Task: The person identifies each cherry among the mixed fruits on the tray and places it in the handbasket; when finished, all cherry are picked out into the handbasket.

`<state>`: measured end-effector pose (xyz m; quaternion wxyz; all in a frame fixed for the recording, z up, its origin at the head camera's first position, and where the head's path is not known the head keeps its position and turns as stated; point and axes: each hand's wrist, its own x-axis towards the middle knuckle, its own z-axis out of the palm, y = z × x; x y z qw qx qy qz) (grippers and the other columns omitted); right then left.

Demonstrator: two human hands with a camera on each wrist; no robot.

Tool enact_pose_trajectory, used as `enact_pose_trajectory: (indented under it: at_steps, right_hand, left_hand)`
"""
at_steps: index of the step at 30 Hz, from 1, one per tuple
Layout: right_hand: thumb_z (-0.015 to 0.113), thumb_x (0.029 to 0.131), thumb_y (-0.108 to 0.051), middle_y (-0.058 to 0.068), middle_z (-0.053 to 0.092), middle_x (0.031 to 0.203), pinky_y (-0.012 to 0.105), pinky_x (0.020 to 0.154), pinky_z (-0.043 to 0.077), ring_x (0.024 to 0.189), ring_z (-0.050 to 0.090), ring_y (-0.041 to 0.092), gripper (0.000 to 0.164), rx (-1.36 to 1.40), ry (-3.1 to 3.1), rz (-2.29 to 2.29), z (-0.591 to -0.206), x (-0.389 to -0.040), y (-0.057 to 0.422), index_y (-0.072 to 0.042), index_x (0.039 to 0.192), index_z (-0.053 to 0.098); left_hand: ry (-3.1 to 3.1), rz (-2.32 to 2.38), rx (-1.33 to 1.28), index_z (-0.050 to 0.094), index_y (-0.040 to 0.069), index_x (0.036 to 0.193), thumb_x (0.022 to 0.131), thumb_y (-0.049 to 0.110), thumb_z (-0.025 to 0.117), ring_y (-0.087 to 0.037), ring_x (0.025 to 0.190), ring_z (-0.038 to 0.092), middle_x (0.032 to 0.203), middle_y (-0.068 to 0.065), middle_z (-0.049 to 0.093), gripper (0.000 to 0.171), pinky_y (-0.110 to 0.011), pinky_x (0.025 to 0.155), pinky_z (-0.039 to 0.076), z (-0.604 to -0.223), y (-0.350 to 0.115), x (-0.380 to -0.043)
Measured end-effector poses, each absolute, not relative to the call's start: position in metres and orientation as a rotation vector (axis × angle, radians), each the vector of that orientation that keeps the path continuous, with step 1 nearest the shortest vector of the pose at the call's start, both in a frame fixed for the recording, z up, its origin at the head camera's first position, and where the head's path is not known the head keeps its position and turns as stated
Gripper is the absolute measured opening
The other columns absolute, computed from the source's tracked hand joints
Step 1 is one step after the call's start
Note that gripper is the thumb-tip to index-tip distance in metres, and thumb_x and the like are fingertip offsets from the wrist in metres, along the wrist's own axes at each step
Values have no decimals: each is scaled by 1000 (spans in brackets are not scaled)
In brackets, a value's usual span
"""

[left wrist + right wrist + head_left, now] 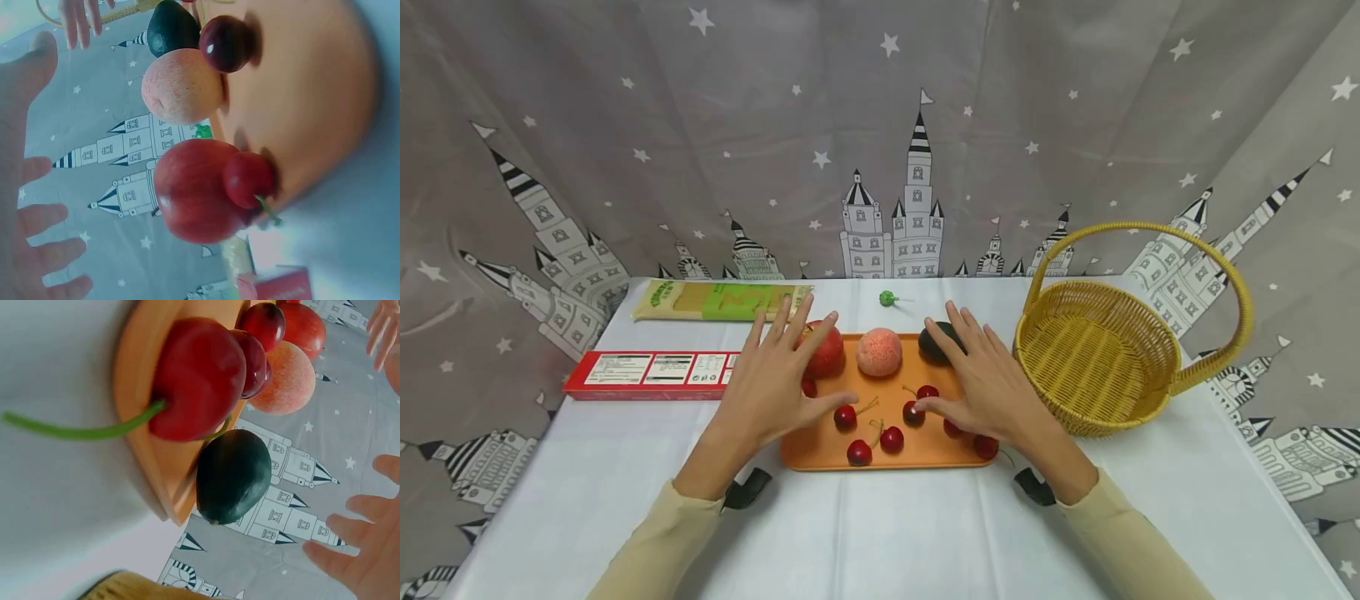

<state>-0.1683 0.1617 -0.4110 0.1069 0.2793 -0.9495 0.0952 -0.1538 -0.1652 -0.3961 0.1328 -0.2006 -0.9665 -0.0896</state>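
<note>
Head view shows us the left hand (775, 379) and right hand (992, 379) hovering over the nine and three o'clock sides of the orange tray (820, 452), fingers widely spread, holding nothing. Cherries (891, 440) lie mostly from four to nine o'clock, the peach (879, 352) at twelve, the wicker basket (1093, 358) outside three. We judge this step as readiness; picking a cherry would call for a gentle thumb-and-finger pinch.

Red box (655, 376) lying before a yellow packet (718, 302), both on a white cloth (910, 533); green lollipop (888, 297) near the cloth's far edge; grey curtain (760, 183) with stars and castles behind.
</note>
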Motion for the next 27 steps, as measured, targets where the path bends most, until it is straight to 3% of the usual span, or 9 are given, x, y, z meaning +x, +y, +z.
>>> enact_pose_trajectory:
  at_steps: [5, 8, 12, 20, 27]
  right_hand:
    - [78, 93, -60, 14, 31, 175, 60, 121, 44, 153, 45, 39, 94, 861, -2727, 411, -408, -156, 171, -18, 167, 39]
    - [82, 94, -48, 14, 43, 169, 59, 115, 51, 143, 56, 39, 81, 873, -2703, 460, -407, -150, 174, -16, 162, 49]
    - [82, 95, -40, 14, 51, 162, 56, 111, 55, 138, 61, 37, 69, 890, -2717, 514, -409, -142, 178, -15, 155, 57]
    - [86, 94, -29, 10, 64, 144, 49, 102, 61, 124, 69, 31, 55, 940, -2665, 608, -423, -136, 185, -15, 143, 66]
    - [83, 95, -24, 3, 69, 126, 41, 89, 62, 102, 70, 21, 31, 978, -2692, 614, -432, -135, 187, -15, 124, 74]
  left_hand:
    - [-2631, -414, -639, 56, 17, 157, 77, 65, 89, -43, 150, 48, 170, -13, 43, 99, -66, 117, 45, -399, -187, -131]
    - [-2607, -485, -654, 62, 15, 151, 77, 59, 92, -41, 141, 57, 163, -12, 52, 91, -64, 106, 55, -405, -198, -118]
    - [-2655, -570, -611, 71, 15, 141, 78, 49, 95, -40, 134, 61, 154, -13, 60, 75, -62, 97, 60, -416, -207, -100]
    - [-2719, -664, -540, 77, 17, 129, 79, 38, 98, -32, 121, 69, 136, -7, 70, 58, -57, 96, 62, -439, -215, -78]
    - [-2790, -726, -496, 82, 19, 115, 81, 27, 97, -23, 109, 73, 119, 1, 73, 38, -49, 95, 64, -453, -215, -70]
